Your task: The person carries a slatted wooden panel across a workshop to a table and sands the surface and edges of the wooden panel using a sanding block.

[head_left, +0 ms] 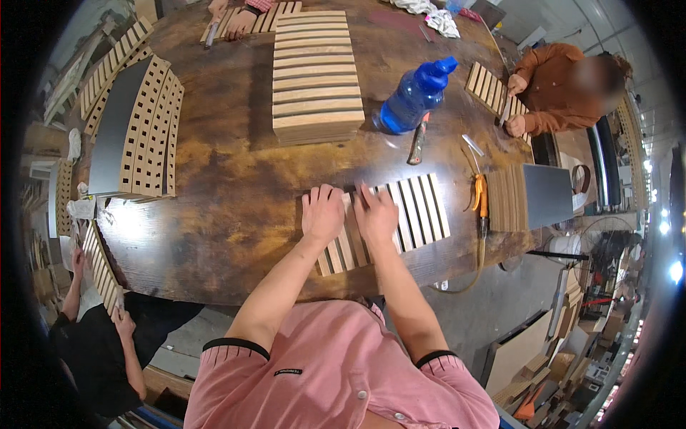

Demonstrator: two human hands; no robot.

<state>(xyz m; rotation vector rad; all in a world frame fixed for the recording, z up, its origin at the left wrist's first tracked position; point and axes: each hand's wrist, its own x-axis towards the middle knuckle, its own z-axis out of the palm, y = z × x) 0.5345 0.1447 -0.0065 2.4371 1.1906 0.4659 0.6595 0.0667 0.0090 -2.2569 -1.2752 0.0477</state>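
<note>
A slatted wood panel (421, 211) with pale strips and dark grooves lies slightly askew on the table before me. My left hand (323, 214) grips its left part, fingers together and bent over the far edge. Just right of it, my right hand (377, 216) rests on the slats with its fingers drawn together near the far edge. Whatever those fingers pinch, if anything, is too small to make out. Beyond the panel lies a knife with a dark handle and reddish end (419, 139), next to a blue plastic bottle (414, 96).
A tall stack of slatted panels (318, 79) stands mid-table. Perforated blocks (146, 129) stand at left. An orange air blow gun (479, 193) with a hose lies by stacked boards (506, 199) at right. Other people handle similar panels at the far edge, right and lower left.
</note>
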